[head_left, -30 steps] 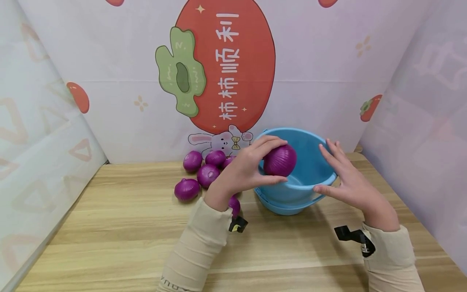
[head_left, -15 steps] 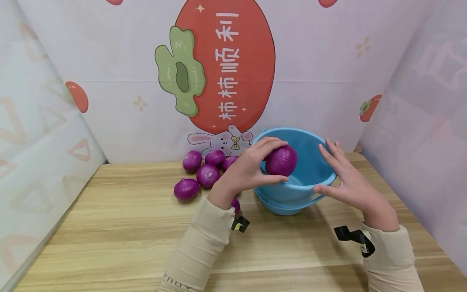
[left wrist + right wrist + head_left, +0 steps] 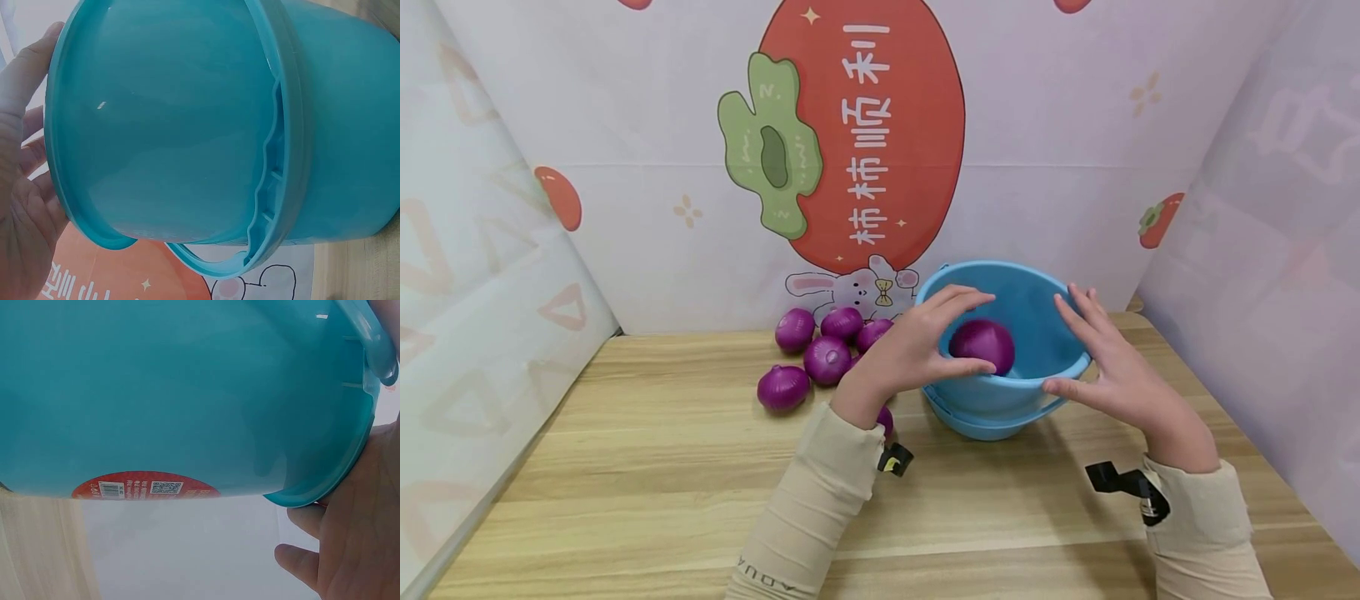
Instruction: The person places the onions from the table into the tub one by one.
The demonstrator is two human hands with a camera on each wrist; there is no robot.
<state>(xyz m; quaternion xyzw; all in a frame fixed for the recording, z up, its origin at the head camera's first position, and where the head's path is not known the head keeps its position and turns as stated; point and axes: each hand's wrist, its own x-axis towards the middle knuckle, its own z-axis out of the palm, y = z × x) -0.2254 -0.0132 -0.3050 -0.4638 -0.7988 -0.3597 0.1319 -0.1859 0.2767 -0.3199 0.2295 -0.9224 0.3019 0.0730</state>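
Observation:
A purple onion point(image 3: 983, 346) is within the mouth of a light blue bucket point(image 3: 977, 408), below and apart from most of my left hand's fingers. My left hand point(image 3: 917, 346) hovers over the bucket's left rim, thumb and fingers spread around a gap. Whether the thumb tip still touches the onion is hard to tell. At the bucket's right rim, my right hand point(image 3: 1123, 379) rests with its fingers extended and spread. The left wrist view has the bucket wall point(image 3: 175, 125) filling most of it, and the onion is hidden there.
Several more purple onions point(image 3: 827, 361) lie on the wooden table point(image 3: 647, 467) left of the bucket, one partly hidden behind my left wrist. A printed cloth backdrop point(image 3: 655, 108) stands behind. The bucket bears a red label point(image 3: 147, 485).
The onion has left my left hand's grasp and dropped lower into the bucket. My left fingers have parted from it. The right hand stays at the rim.

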